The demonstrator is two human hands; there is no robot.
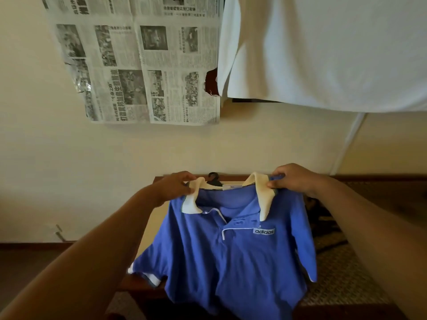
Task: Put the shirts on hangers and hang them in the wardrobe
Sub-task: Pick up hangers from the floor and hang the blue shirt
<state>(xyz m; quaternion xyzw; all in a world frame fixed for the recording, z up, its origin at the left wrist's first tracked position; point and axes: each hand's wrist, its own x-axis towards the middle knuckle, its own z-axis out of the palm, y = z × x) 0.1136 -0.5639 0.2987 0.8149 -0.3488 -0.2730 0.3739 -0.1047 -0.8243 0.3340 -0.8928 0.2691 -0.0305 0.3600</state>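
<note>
1. A blue polo shirt [233, 255] hung in front of the person, held up by its shoulders above a dark wooden surface [143, 288] with a woven top.
2. Its cream collar [262, 199] stood open, and a dark patch on the chest read "adidas" [264, 231] in white letters. A small white tag sat inside the neck; its print was too small to read.
3. The black hook of a hanger [213, 177] showed just behind the collar; the rest of it was hidden by the shirt.
4. The left hand [178, 184] pinched the shirt at the collar's left end, fingers curled round the cloth.
5. The right hand [292, 179] gripped the other shoulder just beside the collar, thumb and fingers closed on the fabric.
6. A white garment [323, 49] hung at the upper right, well above the shirt.
7. Sheets of newspaper [136, 65] printed in Chinese characters covered part of the cream wall [69, 169], touching the white garment's edge; the headlines were too blurred to read surely.
</note>
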